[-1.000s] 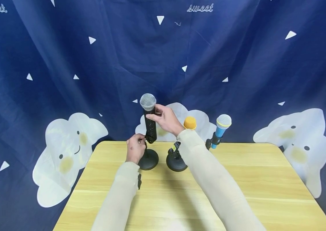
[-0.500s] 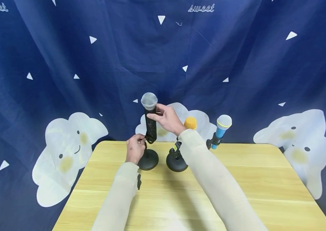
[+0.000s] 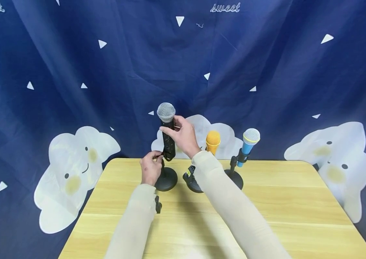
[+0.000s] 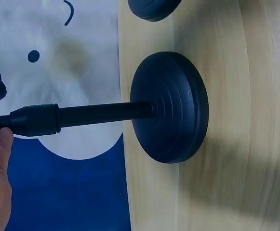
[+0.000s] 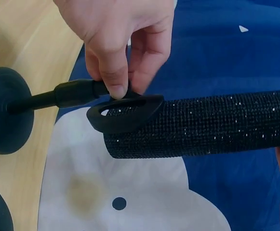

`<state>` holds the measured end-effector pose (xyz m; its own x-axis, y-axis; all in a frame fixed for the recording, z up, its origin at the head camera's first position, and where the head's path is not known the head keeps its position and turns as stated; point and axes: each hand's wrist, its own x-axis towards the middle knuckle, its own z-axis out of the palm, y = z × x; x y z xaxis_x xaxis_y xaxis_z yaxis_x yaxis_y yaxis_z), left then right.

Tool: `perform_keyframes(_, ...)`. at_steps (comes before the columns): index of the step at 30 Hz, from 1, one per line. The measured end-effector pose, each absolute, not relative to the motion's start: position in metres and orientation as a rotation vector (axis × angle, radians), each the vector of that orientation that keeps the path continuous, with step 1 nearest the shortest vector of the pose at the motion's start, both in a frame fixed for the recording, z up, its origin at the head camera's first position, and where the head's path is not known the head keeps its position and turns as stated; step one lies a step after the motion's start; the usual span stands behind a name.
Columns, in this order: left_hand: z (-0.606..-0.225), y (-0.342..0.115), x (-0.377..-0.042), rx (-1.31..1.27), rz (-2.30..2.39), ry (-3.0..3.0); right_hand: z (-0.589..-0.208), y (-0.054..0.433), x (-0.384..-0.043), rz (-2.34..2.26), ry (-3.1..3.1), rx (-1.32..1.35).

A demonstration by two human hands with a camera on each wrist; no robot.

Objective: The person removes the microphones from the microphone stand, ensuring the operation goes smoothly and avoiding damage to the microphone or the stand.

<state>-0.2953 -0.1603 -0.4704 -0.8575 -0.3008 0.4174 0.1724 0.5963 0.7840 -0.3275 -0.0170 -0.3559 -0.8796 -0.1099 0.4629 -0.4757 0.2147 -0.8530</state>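
Note:
My right hand [image 3: 184,136] grips a microphone [image 3: 168,144] with a silver mesh head and a black, glittering handle. The microphone stands nearly upright, its lower end at the clip [image 5: 125,115] of a black microphone stand [image 3: 166,179]. How deep the handle sits in the clip I cannot tell. At the top of that stand, just beneath the clip, my left hand [image 3: 150,168] pinches the joint between thumb and fingers. The left wrist view shows the stand's pole and round base [image 4: 171,108], with the base flat on the table.
An orange microphone [image 3: 213,139] rises behind the right forearm; a second stand base [image 3: 193,184] is partly covered by that sleeve. Further right, a blue microphone [image 3: 248,145] sits in its own stand. The wooden table [image 3: 299,201] ends at a dark blue curtain [image 3: 267,54].
My right wrist and forearm have swung a little to the left, uncovering more of the orange microphone and the blue one's stand. Both hands keep their holds.

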Motion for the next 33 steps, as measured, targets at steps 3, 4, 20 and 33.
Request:
perform_keyframes(3, -0.472, -0.161, -0.296, 0.061, -1.19, -2.295, -0.355, -0.016, -0.327, 1.683, -2.181, 0.557)
perform_keyframes(4, -0.472, -0.161, -0.297, 0.045, -1.18, -2.294, -0.354, -0.015, -0.327, 1.673, -2.182, 0.563)
perform_keyframes(20, -0.463, -0.162, -0.298, 0.048, -1.155, -2.361, -0.347, -0.01, -0.329, 1.694, -2.2, 0.627)
perform_keyframes(33, -0.464, -0.162, -0.294, 0.091, -1.152, -2.413, -0.345, -0.007, -0.329, 1.694, -2.239, 0.689)
